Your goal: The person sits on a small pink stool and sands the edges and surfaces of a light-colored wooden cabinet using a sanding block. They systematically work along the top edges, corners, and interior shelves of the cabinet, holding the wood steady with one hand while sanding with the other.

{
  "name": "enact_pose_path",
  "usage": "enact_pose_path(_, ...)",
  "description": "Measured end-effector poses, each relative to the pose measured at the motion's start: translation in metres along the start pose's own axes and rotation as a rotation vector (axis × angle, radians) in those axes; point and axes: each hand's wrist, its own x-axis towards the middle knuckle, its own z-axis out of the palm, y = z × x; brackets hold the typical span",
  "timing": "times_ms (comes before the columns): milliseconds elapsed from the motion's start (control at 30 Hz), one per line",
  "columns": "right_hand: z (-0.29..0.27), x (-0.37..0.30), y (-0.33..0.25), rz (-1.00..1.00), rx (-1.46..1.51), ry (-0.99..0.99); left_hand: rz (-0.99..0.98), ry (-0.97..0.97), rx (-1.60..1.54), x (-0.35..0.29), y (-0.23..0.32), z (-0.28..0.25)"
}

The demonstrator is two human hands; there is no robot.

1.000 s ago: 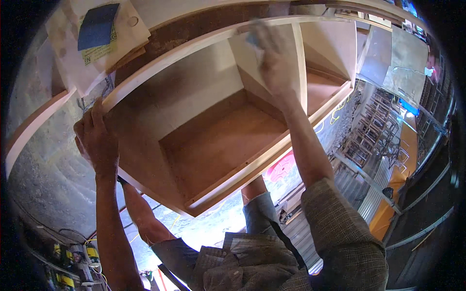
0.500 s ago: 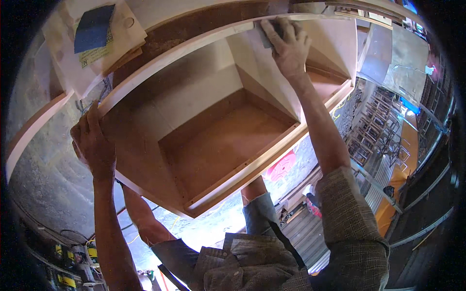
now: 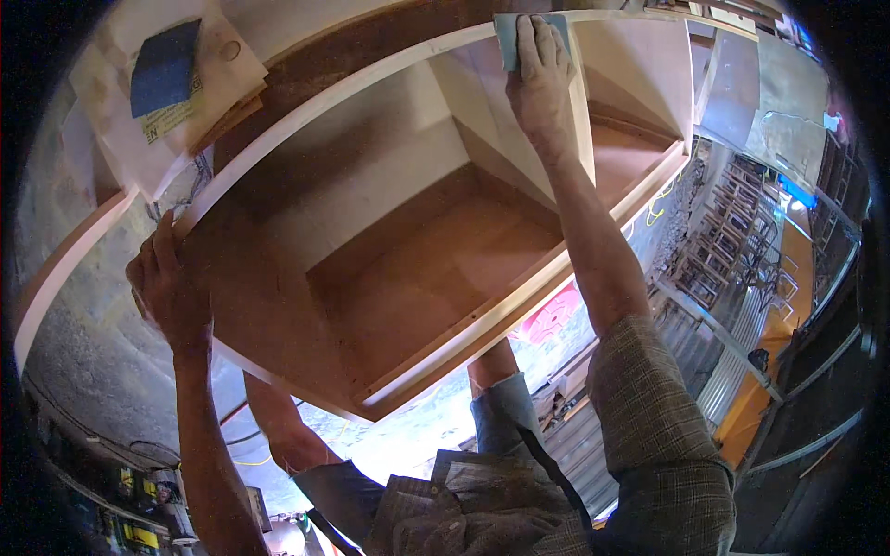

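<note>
An open wooden cabinet (image 3: 408, 278) with pale edges and a brown inside fills the middle of the view. An upright divider panel (image 3: 482, 120) splits it in two. My right hand (image 3: 542, 88) presses a blue sanding pad (image 3: 508, 37) flat against the top end of that divider, where it meets the pale front rail. My left hand (image 3: 171, 287) grips the cabinet's left corner, fingers curled over the edge. My legs and checked shirt show below the cabinet.
A second blue pad (image 3: 165, 67) lies on a stack of pale sheets at the upper left. A red object (image 3: 552, 320) sits under the cabinet's near edge. Metal racks (image 3: 723, 241) and an orange floor strip (image 3: 779, 324) are at the right.
My right hand has slid the blue pad along the divider to its far end. My left hand has kept its grip on the corner.
</note>
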Motion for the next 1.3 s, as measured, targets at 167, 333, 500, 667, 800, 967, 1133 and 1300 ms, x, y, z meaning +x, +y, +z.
enact_pose_path(167, -0.005, 0.008, 0.001, 0.076, 0.101, -0.061, 0.020, -0.001, 0.023, -0.001, -0.008, 0.008)
enact_pose_path(333, -0.003, -0.007, -0.025, -0.009, 0.133, -0.060, -0.060, -0.056, 0.032, 0.003, -0.002, 0.003)
enact_pose_path(500, 0.001, 0.009, 0.018, -0.014, 0.053, 0.099, -0.037, -0.034, -0.002, 0.004, 0.001, 0.000)
enact_pose_path(667, 0.000, -0.001, -0.029, -0.073, 0.140, 0.049, -0.063, -0.008, -0.064, -0.003, -0.007, 0.006)
enact_pose_path(800, 0.013, 0.008, 0.003, 0.119, 0.194, 0.092, -0.047, -0.031, 0.009, -0.001, -0.002, 0.004)
enact_pose_path(967, -0.020, 0.000, -0.042, -0.004, 0.280, -0.058, -0.063, 0.017, -0.038, -0.005, -0.004, 0.004)
enact_pose_path(1133, 0.009, 0.009, 0.003, 0.081, 0.272, 0.064, -0.028, 0.024, -0.026, -0.002, -0.004, 0.006)
enact_pose_path(1300, -0.011, 0.002, -0.047, -0.009, 0.302, -0.039, -0.015, 0.073, -0.015, -0.005, -0.007, 0.009)
